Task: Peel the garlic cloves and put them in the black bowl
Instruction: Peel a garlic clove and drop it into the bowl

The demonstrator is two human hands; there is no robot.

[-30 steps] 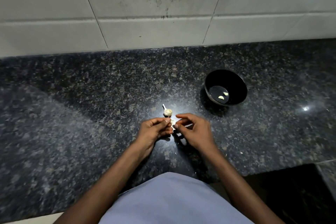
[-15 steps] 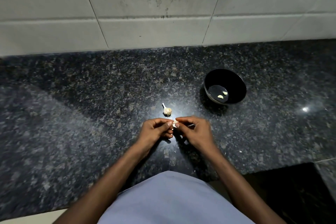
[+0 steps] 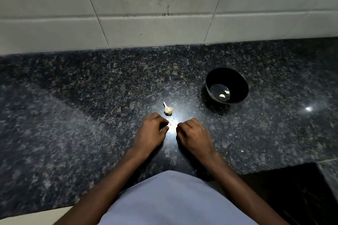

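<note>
Speckled dark granite countertop (image 3: 73, 115) under a white tiled wall (image 3: 128, 5). Black bowl (image 3: 237, 80) at two o'clock from the hands, two peeled garlic cloves (image 3: 222, 95) on its bottom. Garlic bulb (image 3: 168, 109) with stem at twelve o'clock, just beyond the knuckles. Left hand (image 3: 150, 136) and right hand (image 3: 194, 138) knuckles-up, apart, fingers curled under; cannot tell whether either pinches anything. Small bits of skin (image 3: 172, 120) between them. Pale blue shirt (image 3: 170, 201) at six o'clock.

Dark speckled granite counter (image 3: 91, 115) (glossy, catching glare) below a stained white-tiled wall (image 3: 128, 5).
</note>
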